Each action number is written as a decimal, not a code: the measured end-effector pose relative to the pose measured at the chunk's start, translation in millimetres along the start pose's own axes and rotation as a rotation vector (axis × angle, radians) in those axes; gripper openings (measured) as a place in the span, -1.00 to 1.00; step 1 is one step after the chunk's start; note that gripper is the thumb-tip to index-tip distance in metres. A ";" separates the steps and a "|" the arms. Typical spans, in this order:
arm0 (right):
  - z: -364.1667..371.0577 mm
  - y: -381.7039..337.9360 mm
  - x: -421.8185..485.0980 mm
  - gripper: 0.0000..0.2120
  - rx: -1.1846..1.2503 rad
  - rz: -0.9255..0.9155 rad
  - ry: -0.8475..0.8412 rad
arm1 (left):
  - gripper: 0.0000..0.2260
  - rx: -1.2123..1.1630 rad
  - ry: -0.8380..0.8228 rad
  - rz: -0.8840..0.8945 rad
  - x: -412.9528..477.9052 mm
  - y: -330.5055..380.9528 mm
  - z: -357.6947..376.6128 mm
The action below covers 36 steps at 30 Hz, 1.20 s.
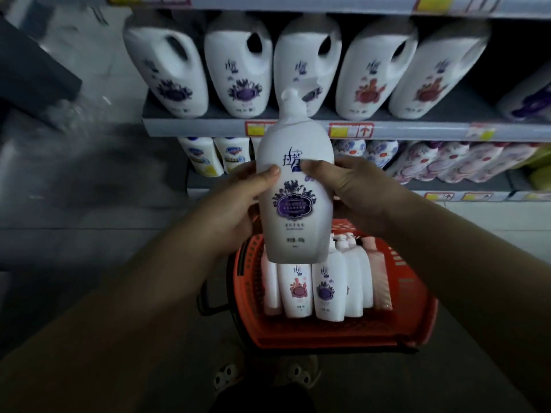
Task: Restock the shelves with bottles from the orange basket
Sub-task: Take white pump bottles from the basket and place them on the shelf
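A white pump bottle with a purple floral label (295,201) is held upright in front of the shelves. My left hand (238,198) grips its left side, thumb across the front. My right hand (348,189) grips its right side, thumb on the label. Directly below, the orange basket (414,308) sits on the floor. Several white bottles (328,290) and a pink one (380,281) lie in it side by side.
The upper shelf (298,126) carries a row of large white handled jugs (238,67), purple labels to the left and red ones to the right. The lower shelf (447,189) holds smaller bottles and floral refill packs (441,162). Grey floor lies to the left.
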State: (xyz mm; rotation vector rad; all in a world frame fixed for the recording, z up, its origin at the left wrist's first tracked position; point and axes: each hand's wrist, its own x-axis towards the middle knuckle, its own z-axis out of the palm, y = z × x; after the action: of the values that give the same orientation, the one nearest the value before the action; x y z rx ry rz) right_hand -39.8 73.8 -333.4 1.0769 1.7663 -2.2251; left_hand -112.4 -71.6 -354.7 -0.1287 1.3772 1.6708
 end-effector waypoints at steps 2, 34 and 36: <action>5.1 -18.7 0.4 -0.77 0.005 -0.051 -0.015 | -0.79 0.021 0.030 0.057 -3.0 20.7 3.7; 110.0 -246.1 91.4 -0.46 -0.442 -0.850 0.329 | -0.65 0.149 0.236 0.910 55.5 271.3 -9.8; 110.8 -247.9 101.2 -0.44 -0.449 -0.870 0.342 | -0.64 0.166 0.244 0.924 62.6 273.7 -11.4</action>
State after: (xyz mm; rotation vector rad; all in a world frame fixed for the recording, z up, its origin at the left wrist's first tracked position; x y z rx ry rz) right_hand -286.5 89.1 -182.1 0.6735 3.1515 -1.8295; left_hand -342.8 -26.3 -200.4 0.4879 1.9160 2.3126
